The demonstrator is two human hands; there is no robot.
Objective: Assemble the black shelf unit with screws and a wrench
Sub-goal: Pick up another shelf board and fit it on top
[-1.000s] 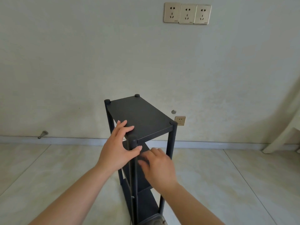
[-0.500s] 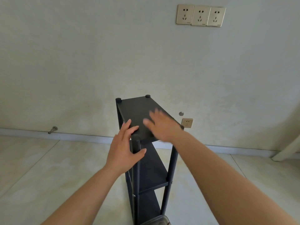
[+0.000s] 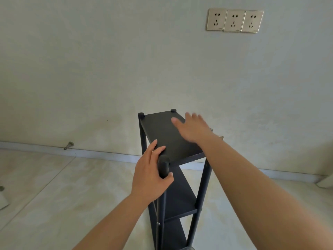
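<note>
Standing upright on the tiled floor [image 3: 54, 204], black shelf unit [image 3: 180, 199], close in front of the wall [image 3: 108, 69]. Gripping its nearest corner post just under the cap: left hand [image 3: 150, 175], thumb wrapping one side and fingers reaching onto the top panel [image 3: 162, 130]. Spreading flat over that panel's far right side (blurred, contact unclear): right hand [image 3: 193, 128], fingers straight. Sitting beyond, doorstop [image 3: 68, 145] at the skirting, triple wall sockets [image 3: 234, 20] high up.
</note>
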